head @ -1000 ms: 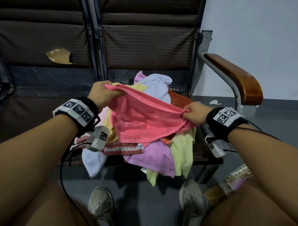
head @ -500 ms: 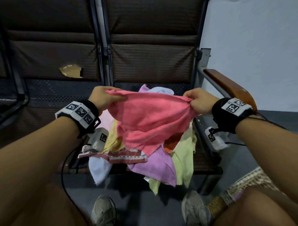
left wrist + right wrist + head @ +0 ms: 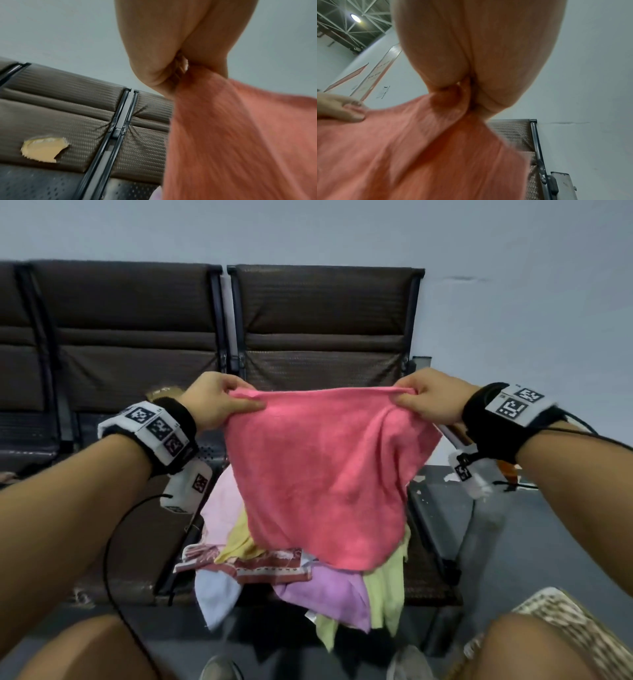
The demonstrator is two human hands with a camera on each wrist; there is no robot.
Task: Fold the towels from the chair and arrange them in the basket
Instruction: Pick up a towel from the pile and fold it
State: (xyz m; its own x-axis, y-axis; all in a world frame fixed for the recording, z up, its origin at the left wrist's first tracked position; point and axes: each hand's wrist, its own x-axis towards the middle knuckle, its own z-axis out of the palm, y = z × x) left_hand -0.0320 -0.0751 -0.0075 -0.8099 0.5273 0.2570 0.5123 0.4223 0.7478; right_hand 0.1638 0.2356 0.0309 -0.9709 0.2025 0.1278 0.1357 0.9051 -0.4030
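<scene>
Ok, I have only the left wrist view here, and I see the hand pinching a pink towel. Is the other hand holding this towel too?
Observer: Yes. The right hand pinches the other top corner of the pink towel, so its top edge is stretched between both hands.
Operator: Is the towel free from the other towels?
Observer: Its lower edge hangs in front of the pile of towels on the chair. I cannot tell whether it touches them.
Operator: And where is the basket?
Observer: A woven basket shows at the lower right of the head view, beside the person's right knee and partly hidden by it.
</scene>
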